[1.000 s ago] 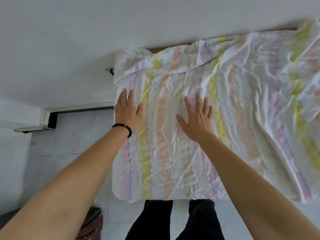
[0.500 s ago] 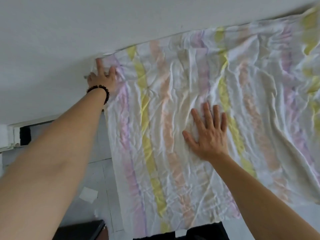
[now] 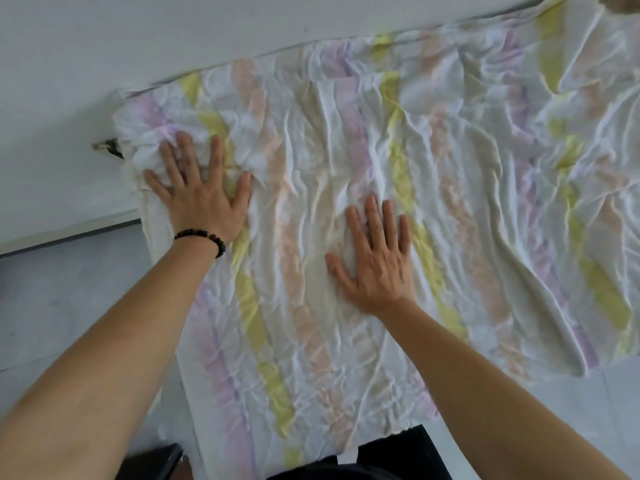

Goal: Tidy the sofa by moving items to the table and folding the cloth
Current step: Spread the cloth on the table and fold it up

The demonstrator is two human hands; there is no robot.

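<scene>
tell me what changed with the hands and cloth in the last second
The left hand went out to the far left corner of the striped cloth, then drew back; it now presses flat on that corner, now bunched. The right hand stayed flat on the cloth.

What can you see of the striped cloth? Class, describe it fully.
The cloth is thin, crumpled white fabric with pastel yellow, peach and purple stripes. It lies spread open, unfolded, its far edge against the wall. The left hand presses flat on its bunched upper-left corner; the right hand lies flat near its middle.
</scene>
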